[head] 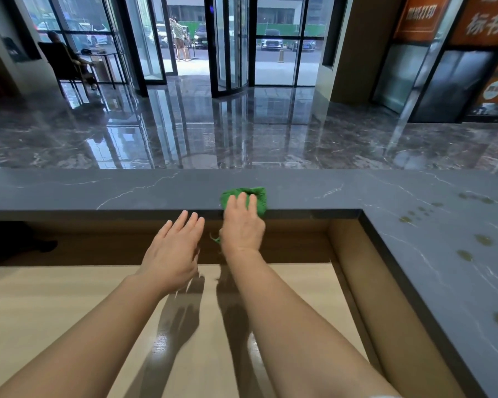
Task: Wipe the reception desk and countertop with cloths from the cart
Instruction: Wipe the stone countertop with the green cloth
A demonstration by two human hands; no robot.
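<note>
Right hand [242,225], fingers flat, presses small green knitted cloth [256,195] at dark marble tabletop's [127,191] near edge | left hand [174,251] hovers spread, empty | risk: overhanging cloth could slip off.

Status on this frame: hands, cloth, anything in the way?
Left hand open, hovering above the wooden desk, holding nothing. Right hand flat on the green cloth, pressing it at the countertop near edge. Yellowish spots on its right wing.

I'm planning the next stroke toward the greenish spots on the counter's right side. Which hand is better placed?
Right, probably. The right hand presses the green cloth flat on the countertop, nearer the spots; the left hand hovers open, holding nothing.
</note>
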